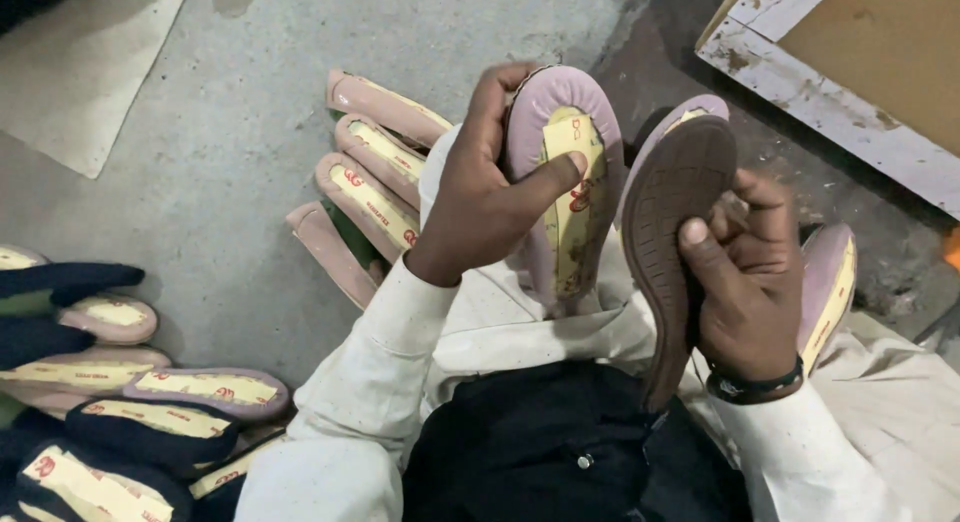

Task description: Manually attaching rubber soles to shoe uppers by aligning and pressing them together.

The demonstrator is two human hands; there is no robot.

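Note:
My left hand (480, 197) grips a pale pink flat shoe (560, 112) held toe up, its yellow insole facing me, with my thumb pressed on the insole. My right hand (745, 272) holds a second pink shoe (670, 232) turned so its brown ribbed sole faces me, fingers wrapped around its edge. The two shoes are side by side above my lap, close but apart. A dark band sits on my right wrist.
Several pink shoes (375, 172) stand in a row on the grey concrete floor beyond my left arm. A heap of pink and navy shoes (110, 402) lies at lower left. Another pink shoe (830, 282) rests by my right wrist. A worn board (850, 62) lies at upper right.

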